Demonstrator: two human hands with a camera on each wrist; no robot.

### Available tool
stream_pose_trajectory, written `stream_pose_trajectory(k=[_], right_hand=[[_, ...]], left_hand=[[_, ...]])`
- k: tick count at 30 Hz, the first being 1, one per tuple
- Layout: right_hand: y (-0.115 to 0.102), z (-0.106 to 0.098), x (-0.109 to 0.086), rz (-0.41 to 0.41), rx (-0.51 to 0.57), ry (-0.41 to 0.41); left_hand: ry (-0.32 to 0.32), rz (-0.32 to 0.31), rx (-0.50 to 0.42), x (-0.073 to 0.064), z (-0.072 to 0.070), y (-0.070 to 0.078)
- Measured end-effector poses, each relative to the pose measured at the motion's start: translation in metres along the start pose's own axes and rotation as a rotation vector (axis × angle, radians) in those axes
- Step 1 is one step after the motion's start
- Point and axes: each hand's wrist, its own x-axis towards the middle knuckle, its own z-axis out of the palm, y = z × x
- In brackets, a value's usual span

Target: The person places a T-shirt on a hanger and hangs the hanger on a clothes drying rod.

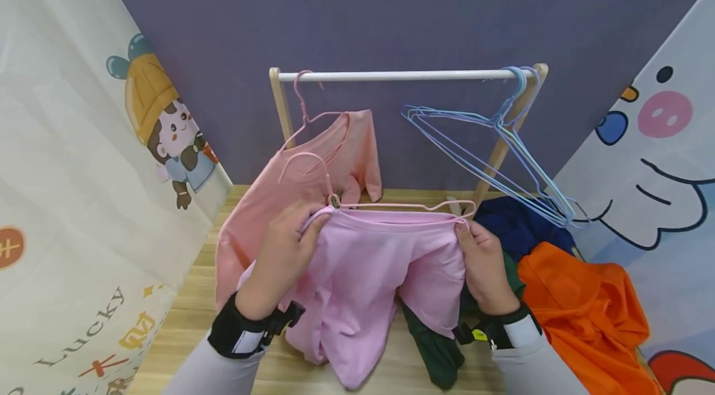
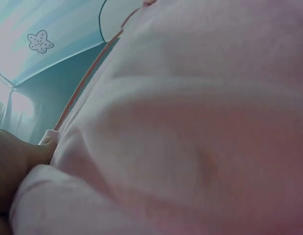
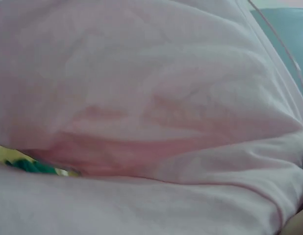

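A light pink shirt [image 1: 368, 271] hangs down between my two hands over the wooden table. Near the neck of a pink hanger [image 1: 328, 182], my left hand [image 1: 285, 252] pinches the shirt's neckline between thumb and fingers. On the other side, my right hand [image 1: 485, 264] pinches the neckline close to the hanger's right end. The bar of the hanger shows just above the cloth, its hook pointing up and left; its left end is hidden. Pink cloth [image 2: 190, 122] fills most of the left wrist view, and the right wrist view also shows mainly shirt fabric [image 3: 141, 73].
Behind stands a rack with a white rail [image 1: 391, 76]. A peach shirt [image 1: 251, 215] hangs at its left on another pink hanger. Several bluish hangers [image 1: 497, 122] hang at the right. Orange [image 1: 586, 302], navy [image 1: 519, 227] and dark green garments [image 1: 432, 351] lie on the table.
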Motion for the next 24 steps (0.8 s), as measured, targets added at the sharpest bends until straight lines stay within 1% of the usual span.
stream_pose_trajectory(k=[3,7,11,13,15,18,22,24], right_hand=[[-0.005,-0.012,0.003,-0.009,-0.01,0.043],[-0.009,-0.024,0.007,-0.005,-0.035,0.096],[-0.01,-0.031,0.011,-0.003,-0.069,0.148],[-0.009,-0.033,0.013,-0.016,-0.11,0.175],[-0.01,-0.034,0.014,-0.052,-0.169,0.193],[-0.013,-0.035,0.014,-0.14,-0.307,0.188],[-0.025,-0.033,0.012,-0.286,-0.478,0.142],[-0.035,-0.028,0.011,-0.347,-0.55,0.101]], left_hand=[[-0.011,0.024,0.017,-0.002,0.002,0.001],[-0.022,0.062,-0.002,-0.005,0.004,0.001],[-0.041,0.096,-0.02,-0.008,0.008,0.002],[-0.059,0.108,-0.014,-0.01,0.01,0.003],[-0.075,0.118,-0.012,-0.011,0.012,0.004],[-0.087,0.145,-0.012,-0.012,0.015,0.005],[-0.086,0.168,-0.012,-0.011,0.018,0.008],[-0.084,0.164,-0.015,-0.01,0.019,0.011]])
